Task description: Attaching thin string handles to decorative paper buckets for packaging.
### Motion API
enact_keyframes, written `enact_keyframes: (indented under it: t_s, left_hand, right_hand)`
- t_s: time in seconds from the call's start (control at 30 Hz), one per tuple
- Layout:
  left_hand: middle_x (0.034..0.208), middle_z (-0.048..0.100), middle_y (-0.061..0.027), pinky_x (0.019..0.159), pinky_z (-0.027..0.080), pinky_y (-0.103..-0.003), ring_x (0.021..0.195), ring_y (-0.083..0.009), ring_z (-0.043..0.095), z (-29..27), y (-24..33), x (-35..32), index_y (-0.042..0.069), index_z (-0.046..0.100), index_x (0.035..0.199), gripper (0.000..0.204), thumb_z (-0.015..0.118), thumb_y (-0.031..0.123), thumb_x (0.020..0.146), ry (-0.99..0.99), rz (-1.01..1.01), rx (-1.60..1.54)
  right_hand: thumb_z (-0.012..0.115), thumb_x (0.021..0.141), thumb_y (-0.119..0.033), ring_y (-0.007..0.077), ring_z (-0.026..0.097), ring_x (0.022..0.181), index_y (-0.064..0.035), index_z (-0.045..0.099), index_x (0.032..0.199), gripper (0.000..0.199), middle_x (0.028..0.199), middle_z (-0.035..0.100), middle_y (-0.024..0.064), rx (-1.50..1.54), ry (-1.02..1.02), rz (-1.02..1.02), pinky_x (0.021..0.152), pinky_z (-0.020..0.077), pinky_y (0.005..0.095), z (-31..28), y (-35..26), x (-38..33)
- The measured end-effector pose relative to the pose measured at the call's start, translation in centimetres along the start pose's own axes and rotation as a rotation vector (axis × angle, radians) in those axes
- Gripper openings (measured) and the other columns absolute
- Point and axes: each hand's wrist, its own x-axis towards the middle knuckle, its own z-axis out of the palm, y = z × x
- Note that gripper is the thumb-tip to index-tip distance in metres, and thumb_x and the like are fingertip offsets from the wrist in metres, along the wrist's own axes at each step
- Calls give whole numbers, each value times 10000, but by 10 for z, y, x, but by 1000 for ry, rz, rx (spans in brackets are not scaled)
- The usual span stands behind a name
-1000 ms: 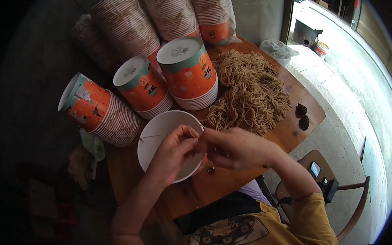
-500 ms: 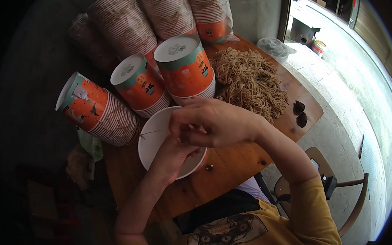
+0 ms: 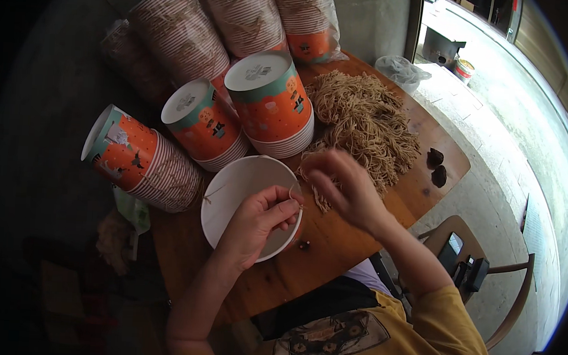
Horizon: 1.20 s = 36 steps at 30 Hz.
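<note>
A white paper bucket [image 3: 241, 188] lies on its side on the wooden table [image 3: 332, 244], its open mouth facing me. My left hand [image 3: 259, 221] rests over its rim and pinches a thin tan string that runs across the opening. My right hand [image 3: 344, 187] hovers just right of the bucket, fingers curled over the near edge of a heap of tan string pieces [image 3: 364, 124]; whether it holds one is unclear.
Stacks of orange patterned paper buckets [image 3: 272, 103] lie on the table's left and back, some wrapped in plastic. Two small dark objects [image 3: 436, 167] sit at the right edge. A wooden stool [image 3: 484, 278] with a phone stands to the right. A small dark bit [image 3: 304, 245] lies near the bucket.
My right hand has moved from over the bucket's rim to the right, onto the near edge of the string heap. My left hand stays at the bucket with the string.
</note>
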Motion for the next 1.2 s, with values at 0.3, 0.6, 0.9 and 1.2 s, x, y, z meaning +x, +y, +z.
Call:
enact_keyframes:
  t_s: [0.3, 0.6, 0.9, 1.2]
  left_hand:
    - [850, 593, 5, 641, 437, -177, 733, -51, 546, 2, 6, 3, 49, 576, 1009, 123, 576, 130, 917, -27, -68, -4]
    - [919, 595, -23, 702, 483, -270, 794, -111, 589, 3, 20, 6, 89, 555, 1007, 132, 587, 163, 903, -50, -273, -52]
    - [921, 579, -38, 736, 501, -286, 809, -125, 593, 0, 10, 8, 59, 538, 1003, 124, 576, 110, 898, -42, -179, -19]
    - [913, 561, -49, 716, 476, -249, 812, -120, 565, 4, 14, 1, 41, 499, 1022, 161, 542, -7, 874, -13, -94, 11]
  right_hand:
    - [670, 837, -144, 201, 589, 598, -43, 579, 854, 137, 718, 572, 78, 132, 15, 320, 541, 472, 308, 14, -36, -42]
    - [714, 767, -74, 192, 556, 581, -54, 589, 881, 170, 746, 521, 61, -94, 136, -19, 509, 456, 304, 28, -42, -41]
    - [687, 740, -19, 196, 561, 624, -65, 622, 943, 218, 765, 544, 62, -228, 122, -230, 520, 460, 299, 25, -37, -46]
    - [653, 786, -118, 283, 528, 929, -82, 610, 1021, 241, 978, 552, 81, -147, 5, -206, 798, 473, 384, -3, -24, -9]
